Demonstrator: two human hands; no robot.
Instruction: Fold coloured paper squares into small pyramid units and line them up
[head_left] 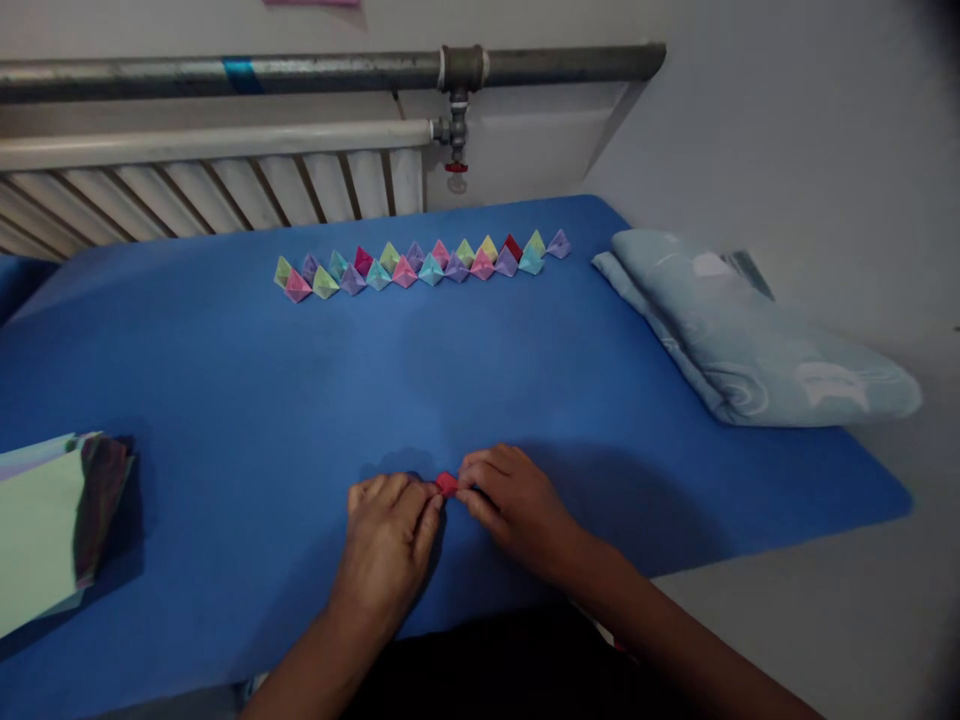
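Observation:
A small red folded paper piece (447, 484) is pinched between my two hands, just above or on the blue surface near its front edge. My left hand (390, 525) grips its left end with thumb and fingers closed. On the other side, my right hand (517, 505) pinches the right end between thumb and fingertips. Only the middle of the red paper shows; its ends are hidden by my fingers. Farther back, several folded paper boats (405, 271) in pink, green, purple, blue, yellow and red stand in two rows.
A stack of coloured paper sheets (37, 530) lies at the left, pale green on top. At the right is a folded light-blue patterned cloth (750, 340). Behind the blue table (285, 400) run a radiator (255, 190) and a metal pipe with a red-handled valve (456, 167).

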